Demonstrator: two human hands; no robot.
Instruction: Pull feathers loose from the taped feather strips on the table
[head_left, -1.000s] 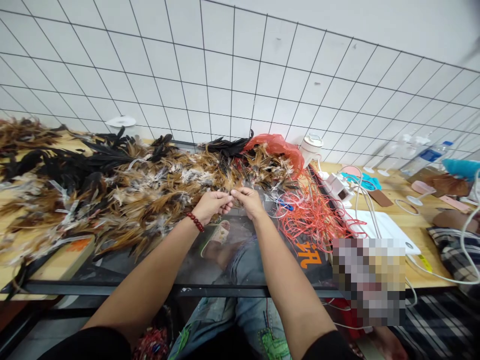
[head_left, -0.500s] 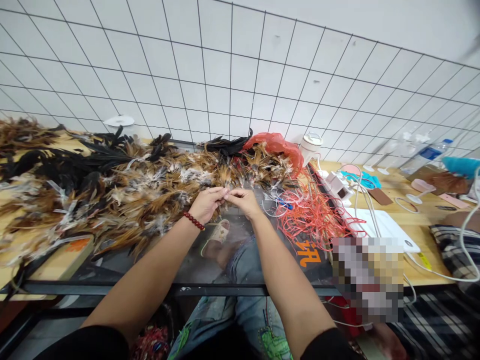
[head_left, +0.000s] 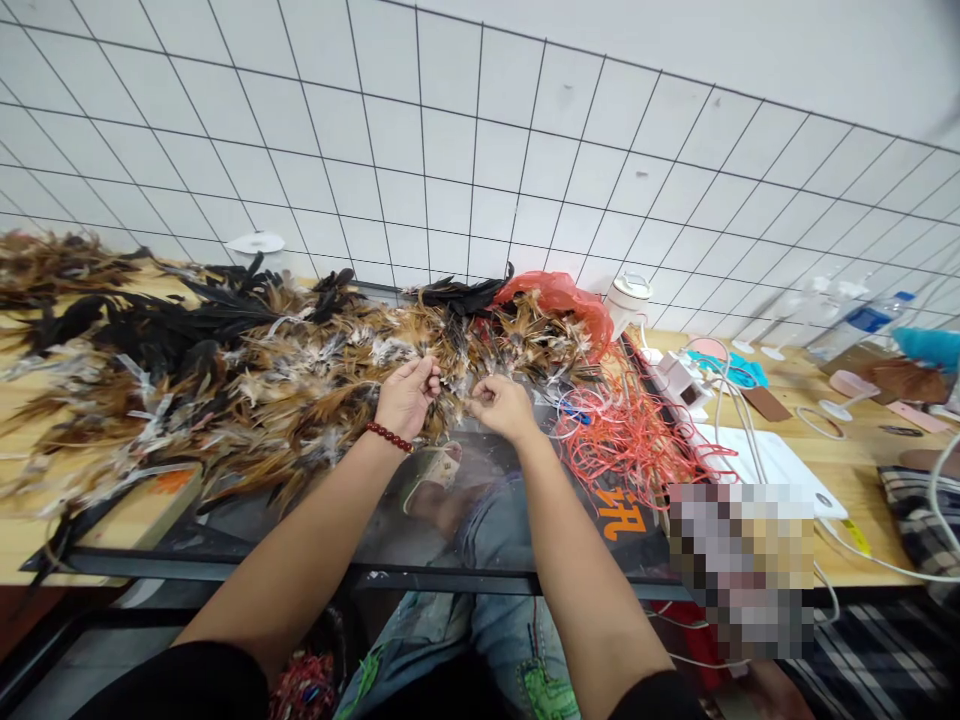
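A big heap of brown, black and white feathers (head_left: 247,380) covers the left and middle of the glass table (head_left: 480,520). My left hand (head_left: 407,397), with a red bead bracelet on the wrist, is closed in a pinch at the heap's front edge. My right hand (head_left: 501,408) is closed too, a short way to the right of it. Something thin seems to run between the two hands, too small to name. A tangle of red strings (head_left: 622,440) lies just right of my right hand.
A red plastic bag (head_left: 562,295) with feathers sits behind the hands, a white cup (head_left: 627,300) beside it. White cables, a white board (head_left: 772,460) and a water bottle (head_left: 855,325) lie on the wooden table at right. A wire grid panel stands behind.
My hands were touching at the fingertips and have drawn apart, the left lifting slightly towards the feathers. The view has shifted a little.
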